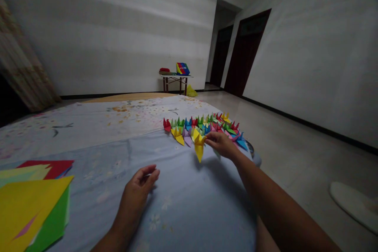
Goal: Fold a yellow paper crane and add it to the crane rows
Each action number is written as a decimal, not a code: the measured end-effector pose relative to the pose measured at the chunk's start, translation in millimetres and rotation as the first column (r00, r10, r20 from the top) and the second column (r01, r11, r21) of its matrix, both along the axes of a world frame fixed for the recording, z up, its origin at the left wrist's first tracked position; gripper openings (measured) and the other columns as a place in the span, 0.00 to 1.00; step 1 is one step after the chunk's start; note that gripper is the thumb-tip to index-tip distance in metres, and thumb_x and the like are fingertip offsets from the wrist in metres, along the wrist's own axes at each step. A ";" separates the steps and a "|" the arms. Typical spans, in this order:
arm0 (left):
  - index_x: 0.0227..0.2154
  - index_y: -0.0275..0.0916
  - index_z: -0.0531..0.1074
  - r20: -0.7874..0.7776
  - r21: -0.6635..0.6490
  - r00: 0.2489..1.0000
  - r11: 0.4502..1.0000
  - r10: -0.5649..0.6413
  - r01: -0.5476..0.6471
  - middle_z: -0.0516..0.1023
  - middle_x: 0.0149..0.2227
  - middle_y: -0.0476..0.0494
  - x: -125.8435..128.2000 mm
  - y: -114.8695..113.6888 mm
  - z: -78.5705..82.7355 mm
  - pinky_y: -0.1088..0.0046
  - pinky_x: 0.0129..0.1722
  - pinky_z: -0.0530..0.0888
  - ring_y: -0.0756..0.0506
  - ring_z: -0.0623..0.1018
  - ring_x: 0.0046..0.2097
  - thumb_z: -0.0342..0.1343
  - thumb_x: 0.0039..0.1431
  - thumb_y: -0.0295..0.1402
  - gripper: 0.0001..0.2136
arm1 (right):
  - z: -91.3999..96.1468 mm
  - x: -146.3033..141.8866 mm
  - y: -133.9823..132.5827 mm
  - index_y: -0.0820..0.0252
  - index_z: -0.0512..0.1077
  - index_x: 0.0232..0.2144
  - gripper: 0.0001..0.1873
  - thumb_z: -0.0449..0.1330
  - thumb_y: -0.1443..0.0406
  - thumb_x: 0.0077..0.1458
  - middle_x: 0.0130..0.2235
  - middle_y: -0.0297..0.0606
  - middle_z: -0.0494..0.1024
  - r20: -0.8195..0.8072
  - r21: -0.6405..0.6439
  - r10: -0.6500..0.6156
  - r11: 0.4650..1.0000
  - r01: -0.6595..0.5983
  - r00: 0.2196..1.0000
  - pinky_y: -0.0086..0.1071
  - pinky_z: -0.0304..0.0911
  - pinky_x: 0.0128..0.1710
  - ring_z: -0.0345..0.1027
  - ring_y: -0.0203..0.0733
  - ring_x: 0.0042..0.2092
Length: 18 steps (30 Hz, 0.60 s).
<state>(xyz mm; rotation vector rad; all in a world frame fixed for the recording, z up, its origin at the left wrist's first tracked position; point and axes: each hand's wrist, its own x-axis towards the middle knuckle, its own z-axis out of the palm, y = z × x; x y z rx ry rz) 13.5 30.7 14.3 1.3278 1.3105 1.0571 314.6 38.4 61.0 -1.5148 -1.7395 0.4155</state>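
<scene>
My right hand (221,143) pinches a yellow paper crane (199,149) by one end, between thumb and fingertips. The crane appears held just above the cloth, in front of a cluster of folded paper cranes (189,125) in red, green, blue, purple, pink and yellow. Part of that cluster is hidden behind my right hand. My left hand (140,187) rests low over the blue flowered cloth (177,204), its fingers loosely curled and the thumb a little apart, holding nothing. Off to its left lie loose sheets of coloured paper (26,204), with yellow on top of green.
A white flowered cloth (88,122) covers the far part of the table. Against the back wall stands a small table (177,76) bearing a colourful box (182,69). A yellow bag (191,91) sits on the floor beside it. At right is a white seat-like shape (351,204).
</scene>
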 end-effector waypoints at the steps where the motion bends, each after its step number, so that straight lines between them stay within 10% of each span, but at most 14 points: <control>1: 0.40 0.36 0.71 -0.003 0.000 1.000 1.000 -0.002 0.002 0.76 0.30 0.44 0.6 -0.4 0.7 0.69 0.32 0.70 0.44 0.75 0.32 0.59 0.43 0.48 0.24 | -1.8 8.3 -1.5 0.61 0.74 0.30 0.08 0.56 0.64 0.50 0.28 0.35 0.73 0.056 0.016 -0.008 1.000 0.007 0.998 0.29 0.55 0.31 0.63 0.36 0.30; 18: 0.37 0.35 0.72 -0.009 -0.005 1.000 1.000 -0.007 0.006 0.76 0.30 0.44 2.5 0.2 4.4 0.68 0.32 0.71 0.42 0.76 0.34 0.60 0.39 0.49 0.25 | -21.3 45.1 4.9 0.54 0.77 0.30 0.07 0.60 0.61 0.49 0.32 0.37 0.75 0.398 0.021 -0.235 0.969 0.247 0.887 0.36 0.51 0.42 0.63 0.43 0.40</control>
